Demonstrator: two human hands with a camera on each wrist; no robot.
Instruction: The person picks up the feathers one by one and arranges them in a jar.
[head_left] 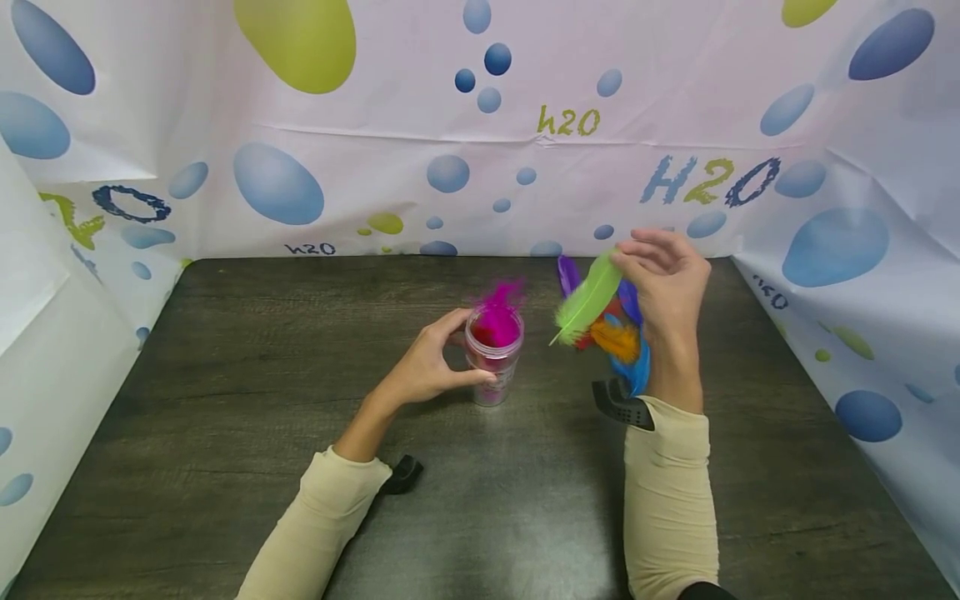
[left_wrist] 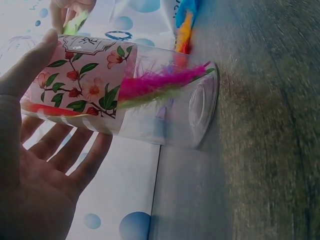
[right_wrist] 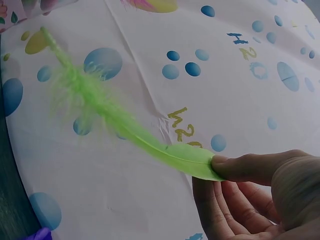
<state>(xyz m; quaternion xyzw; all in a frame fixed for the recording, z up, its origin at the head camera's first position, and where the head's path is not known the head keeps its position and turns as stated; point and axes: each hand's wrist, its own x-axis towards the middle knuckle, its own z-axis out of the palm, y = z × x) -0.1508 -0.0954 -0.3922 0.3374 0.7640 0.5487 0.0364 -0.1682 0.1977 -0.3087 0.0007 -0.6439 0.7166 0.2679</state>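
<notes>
A clear plastic jar (head_left: 492, 367) with a floral label (left_wrist: 82, 80) stands upright on the table, and my left hand (head_left: 435, 360) grips it, thumb on one side and fingers on the other. Inside sit a magenta feather (head_left: 501, 321), something red and, in the left wrist view, a greenish feather (left_wrist: 150, 97). To the jar's right, my right hand (head_left: 666, 279) pinches a light green feather (right_wrist: 135, 127) by its broad tip between thumb and fingers. Its quill end points down toward the left, apart from the jar.
Beneath and behind the right hand lies a loose pile of feathers: orange (head_left: 617, 339), blue (head_left: 639, 371), purple (head_left: 568, 273) and red. The dark wooden table (head_left: 225, 400) meets a white patterned sheet (head_left: 390, 108) at the back and sides.
</notes>
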